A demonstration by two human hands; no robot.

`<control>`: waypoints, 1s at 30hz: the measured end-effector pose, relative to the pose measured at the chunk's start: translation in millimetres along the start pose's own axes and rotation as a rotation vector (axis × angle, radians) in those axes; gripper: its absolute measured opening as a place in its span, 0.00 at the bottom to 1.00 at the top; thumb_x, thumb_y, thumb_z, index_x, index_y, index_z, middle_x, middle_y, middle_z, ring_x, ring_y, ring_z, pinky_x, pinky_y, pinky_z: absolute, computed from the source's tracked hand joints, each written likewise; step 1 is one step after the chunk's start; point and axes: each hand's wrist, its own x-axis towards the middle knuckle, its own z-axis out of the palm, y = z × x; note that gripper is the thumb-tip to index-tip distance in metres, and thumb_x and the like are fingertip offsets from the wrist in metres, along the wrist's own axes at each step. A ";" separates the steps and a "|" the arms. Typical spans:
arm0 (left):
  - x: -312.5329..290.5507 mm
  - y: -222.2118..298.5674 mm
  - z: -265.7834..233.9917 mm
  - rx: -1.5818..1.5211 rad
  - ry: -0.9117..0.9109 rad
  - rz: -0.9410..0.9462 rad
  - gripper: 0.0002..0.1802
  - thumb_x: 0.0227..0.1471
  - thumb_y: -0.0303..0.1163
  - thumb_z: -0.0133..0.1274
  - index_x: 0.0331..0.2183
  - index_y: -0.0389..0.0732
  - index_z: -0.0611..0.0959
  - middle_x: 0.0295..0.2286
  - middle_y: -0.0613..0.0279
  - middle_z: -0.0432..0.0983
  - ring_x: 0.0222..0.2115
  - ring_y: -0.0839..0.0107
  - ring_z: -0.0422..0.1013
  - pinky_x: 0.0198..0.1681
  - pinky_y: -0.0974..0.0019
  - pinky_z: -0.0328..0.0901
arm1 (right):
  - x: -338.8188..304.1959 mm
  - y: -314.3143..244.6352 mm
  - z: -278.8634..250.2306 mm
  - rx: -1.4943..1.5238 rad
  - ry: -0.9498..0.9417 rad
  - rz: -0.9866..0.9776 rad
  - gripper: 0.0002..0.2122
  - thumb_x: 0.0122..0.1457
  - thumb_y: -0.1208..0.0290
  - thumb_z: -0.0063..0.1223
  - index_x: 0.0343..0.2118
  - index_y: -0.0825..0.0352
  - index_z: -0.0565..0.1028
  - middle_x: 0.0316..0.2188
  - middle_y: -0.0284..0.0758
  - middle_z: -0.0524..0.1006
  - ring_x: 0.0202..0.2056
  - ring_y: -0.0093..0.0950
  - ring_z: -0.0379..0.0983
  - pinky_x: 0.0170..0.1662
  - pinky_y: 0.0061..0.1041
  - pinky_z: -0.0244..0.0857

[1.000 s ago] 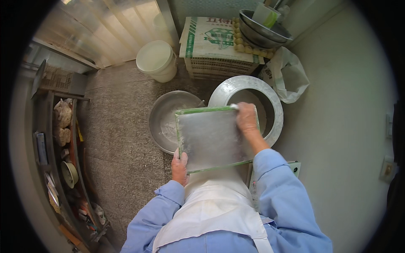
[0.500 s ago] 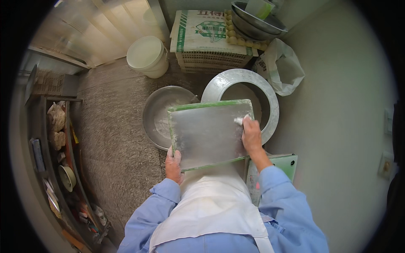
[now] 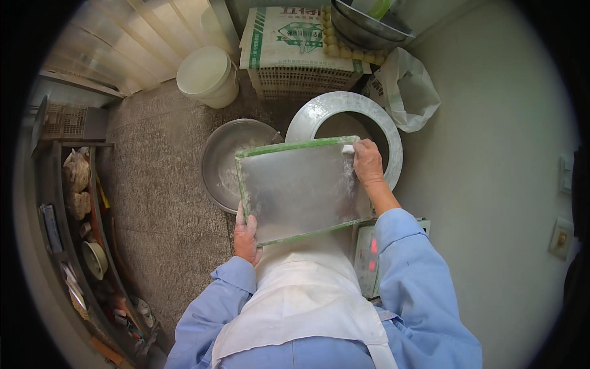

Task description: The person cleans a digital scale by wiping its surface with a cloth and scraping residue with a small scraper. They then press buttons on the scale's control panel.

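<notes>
Both hands, left hand (image 3: 246,237) and right hand (image 3: 367,161), grip a flour-dusted, green-edged grey tray (image 3: 298,187)

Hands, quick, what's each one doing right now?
Left hand: closed on the lower left corner of the green-rimmed tray.
Right hand: at the tray's upper right corner, holding a small white piece against it.

The tray (image 3: 298,187) is dull grey metal, dusted white, with a green rim. The basin (image 3: 226,154) is silvery grey. The bucket (image 3: 209,75) is cream-white. The sack (image 3: 286,34) is white with green stripes. The floor (image 3: 153,203) is speckled grey-brown. The sleeves (image 3: 412,264) are light blue, the apron (image 3: 301,301) white.
</notes>
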 end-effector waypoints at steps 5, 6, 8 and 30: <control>0.5 1.1 0.1 0.073 0.042 -0.022 0.31 0.60 0.29 0.42 0.62 0.49 0.53 0.56 0.59 0.58 0.53 0.66 0.60 0.56 0.61 0.59 | -53.8 -19.3 -17.5 0.025 -0.038 0.003 0.07 0.48 0.84 0.48 0.30 0.68 0.74 0.31 0.42 0.73 0.35 0.42 0.69 0.39 0.36 0.66; 0.9 0.6 -0.6 0.060 0.036 -0.032 0.31 0.60 0.29 0.41 0.62 0.50 0.52 0.57 0.58 0.57 0.54 0.65 0.60 0.56 0.60 0.60 | -64.7 -22.1 -21.3 0.059 -0.012 -0.019 0.07 0.47 0.84 0.48 0.30 0.68 0.74 0.30 0.42 0.73 0.35 0.42 0.69 0.38 0.37 0.66; 1.0 -2.2 -0.5 0.035 0.025 -0.006 0.31 0.59 0.28 0.42 0.62 0.47 0.54 0.55 0.59 0.59 0.53 0.67 0.60 0.56 0.63 0.59 | -68.2 -19.4 -24.1 0.076 -0.007 -0.017 0.06 0.48 0.83 0.49 0.29 0.69 0.74 0.30 0.43 0.74 0.35 0.43 0.70 0.38 0.36 0.66; -2.8 -5.3 6.8 -0.248 -0.012 -0.107 0.37 0.59 0.61 0.22 0.61 0.48 0.55 0.59 0.62 0.55 0.58 0.63 0.54 0.60 0.56 0.51 | -1.4 -160.1 47.8 0.304 -0.120 -0.170 0.03 0.49 0.81 0.47 0.26 0.70 0.73 0.27 0.44 0.71 0.34 0.43 0.69 0.37 0.38 0.66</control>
